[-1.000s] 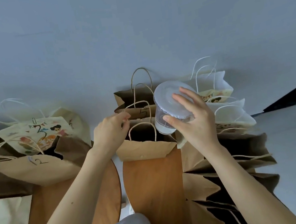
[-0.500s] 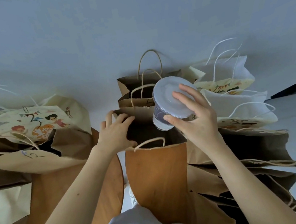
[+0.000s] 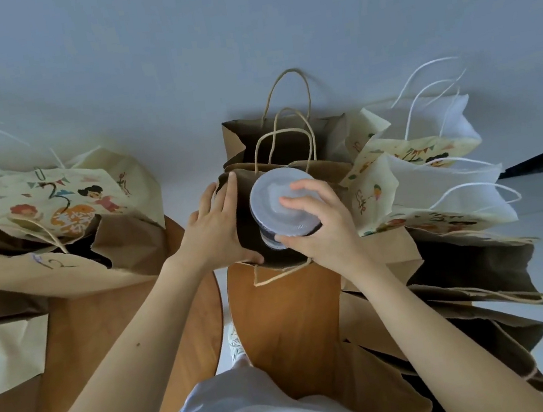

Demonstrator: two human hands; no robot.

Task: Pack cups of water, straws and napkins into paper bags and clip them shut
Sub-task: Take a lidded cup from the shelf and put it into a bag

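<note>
Gripping the lidded cup from above, your right hand curls its fingers over the pale lid, with the thumb closed on the lid's near rim. The cup stands in the open mouth of the brown paper bag, lid uppermost and body down in the dark interior; whether its base rests on the bottom cannot be told. Your left hand lies flat against the bag's left wall, fingers nearly straight and reaching to the far left corner of the rim, thumb touching the near rim. It pinches nothing. The bag stands at the far edge of the right wooden table. A second brown bag stands just behind it. Printed bags with white handles crowd its right side, and flattened brown bags lie nearer on the right. More printed and brown bags lie on the left table.
</note>
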